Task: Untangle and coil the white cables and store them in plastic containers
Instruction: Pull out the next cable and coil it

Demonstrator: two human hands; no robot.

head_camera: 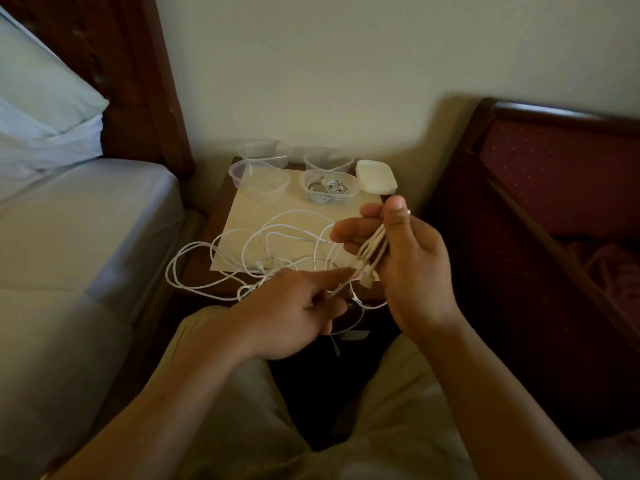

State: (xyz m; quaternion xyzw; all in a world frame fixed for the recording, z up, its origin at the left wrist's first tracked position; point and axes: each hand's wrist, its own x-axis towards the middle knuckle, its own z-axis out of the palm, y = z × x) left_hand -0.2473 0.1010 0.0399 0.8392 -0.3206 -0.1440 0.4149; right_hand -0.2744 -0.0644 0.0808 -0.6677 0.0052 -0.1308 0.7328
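A person's right hand point(398, 258) is raised above the near edge of a nightstand point(207, 271), thumb up, its fingers closed around a bundle of white cable point(372, 244) folded into several parallel strands. The left hand point(294, 306), lower and just beside it, pinches a strand trailing from the bundle, index finger extended toward the right palm.

Behind the hands, loose cable loops point(242, 251) sprawl across a pale sheet point(277, 209) on the nightstand's dark wood top, some spilling over its left and front edges. At the back of the nightstand stand four clear plastic tubs; one tub point(329, 187), right of centre, holds coiled cables. A stack of white lids point(376, 176) sits at the back right corner.

A bed point(79, 216) with pale sheets, pillows point(41, 109) and a dark wooden headboard point(138, 81) lies left of the nightstand. A dark-framed seat point(554, 161) with red upholstery stands right of it. A plain cream wall point(346, 64) rises behind. The person's light trousers point(225, 410) fill the foreground.
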